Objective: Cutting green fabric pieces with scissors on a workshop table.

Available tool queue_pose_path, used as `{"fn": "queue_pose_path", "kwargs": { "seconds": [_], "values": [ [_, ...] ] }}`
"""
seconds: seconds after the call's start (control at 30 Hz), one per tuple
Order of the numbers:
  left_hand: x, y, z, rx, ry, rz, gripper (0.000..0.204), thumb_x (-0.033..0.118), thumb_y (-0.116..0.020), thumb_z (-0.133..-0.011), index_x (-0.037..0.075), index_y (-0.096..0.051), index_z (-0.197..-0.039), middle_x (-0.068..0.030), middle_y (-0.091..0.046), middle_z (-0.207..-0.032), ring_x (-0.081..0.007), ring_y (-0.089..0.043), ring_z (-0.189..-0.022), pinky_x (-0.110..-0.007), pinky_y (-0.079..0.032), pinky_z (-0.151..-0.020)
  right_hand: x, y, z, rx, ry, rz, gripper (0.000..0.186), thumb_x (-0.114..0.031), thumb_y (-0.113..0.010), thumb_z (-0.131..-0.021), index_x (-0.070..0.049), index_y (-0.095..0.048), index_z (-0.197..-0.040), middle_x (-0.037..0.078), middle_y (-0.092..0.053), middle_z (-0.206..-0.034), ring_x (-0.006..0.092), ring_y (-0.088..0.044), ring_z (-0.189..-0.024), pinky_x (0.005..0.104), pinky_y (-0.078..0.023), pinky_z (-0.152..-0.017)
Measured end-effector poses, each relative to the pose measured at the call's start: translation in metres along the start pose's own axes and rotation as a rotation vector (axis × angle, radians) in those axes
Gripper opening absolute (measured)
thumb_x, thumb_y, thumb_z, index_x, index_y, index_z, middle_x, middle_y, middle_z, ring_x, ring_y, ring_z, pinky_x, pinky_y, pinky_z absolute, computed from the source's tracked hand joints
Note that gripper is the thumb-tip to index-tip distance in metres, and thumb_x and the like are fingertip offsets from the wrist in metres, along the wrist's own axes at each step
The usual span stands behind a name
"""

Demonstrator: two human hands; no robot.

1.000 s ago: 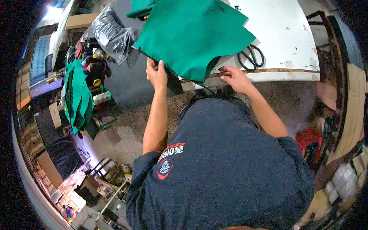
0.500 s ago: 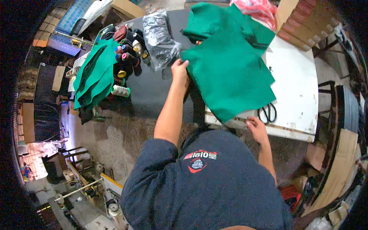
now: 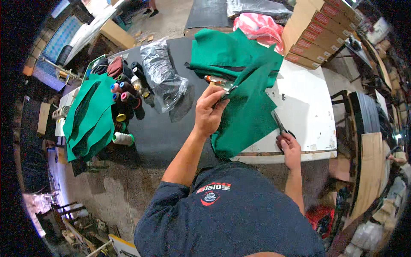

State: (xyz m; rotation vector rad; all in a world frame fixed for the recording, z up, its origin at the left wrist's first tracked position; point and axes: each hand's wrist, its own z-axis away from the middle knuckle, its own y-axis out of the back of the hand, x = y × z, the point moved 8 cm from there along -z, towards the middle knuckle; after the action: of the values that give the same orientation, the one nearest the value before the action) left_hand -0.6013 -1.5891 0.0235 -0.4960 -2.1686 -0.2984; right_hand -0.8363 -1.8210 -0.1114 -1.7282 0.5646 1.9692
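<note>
My left hand (image 3: 209, 109) pinches the lifted edge of a green fabric piece (image 3: 244, 124), with a small pale strip I cannot make out at the fingers. My right hand (image 3: 289, 145) grips black scissors (image 3: 281, 126) over the white board (image 3: 304, 107) near its front edge, right of the fabric. More green fabric (image 3: 222, 49) with dark edging lies behind, and a small orange-and-clear item (image 3: 212, 79) sits beside it, partly hidden by my left hand.
Thread cones (image 3: 127, 96) and stacked green cut pieces (image 3: 87, 118) lie left on the dark tabletop (image 3: 154, 141), beside a plastic-wrapped bundle (image 3: 160, 73). Cardboard boxes (image 3: 314, 34) and pink plastic (image 3: 259, 28) are at the back. A person's legs (image 3: 150, 8) show beyond the table.
My left hand has raised the near fabric's edge and folded it up toward the right. My right hand has taken hold of the scissors and lifted them. The view has shifted toward the table's back.
</note>
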Motion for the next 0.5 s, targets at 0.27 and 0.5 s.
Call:
{"fn": "queue_pose_path", "kwargs": {
  "seconds": [0.27,0.5],
  "values": [
    [-0.007,-0.018,-0.006,-0.184,0.444,0.610,0.026,-0.006,-0.061,-0.077,-0.004,-0.055,-0.103,-0.0059,-0.056,-0.090,-0.0158,-0.053,-0.086,-0.027,-0.041,-0.082,-0.129,-0.067,0.002,0.016,0.451,0.392,0.026,-0.002,-0.062,-0.081,-0.001,-0.058,-0.106,0.011,-0.062,-0.097,0.0188,-0.060,-0.086,0.0294,-0.048,-0.077],
    [0.037,-0.016,-0.030,-0.305,-0.121,0.145,0.030,-0.007,-0.062,-0.073,0.001,-0.062,-0.103,-0.0093,-0.056,-0.088,-0.0202,-0.056,-0.082,-0.029,-0.044,-0.075,-0.259,-0.113,0.025,-0.025,1.009,0.621,0.034,-0.011,-0.071,-0.075,-0.003,-0.060,-0.106,0.014,-0.058,-0.109,0.0290,-0.055,-0.101,0.0365,-0.045,-0.085]
  ]
}}
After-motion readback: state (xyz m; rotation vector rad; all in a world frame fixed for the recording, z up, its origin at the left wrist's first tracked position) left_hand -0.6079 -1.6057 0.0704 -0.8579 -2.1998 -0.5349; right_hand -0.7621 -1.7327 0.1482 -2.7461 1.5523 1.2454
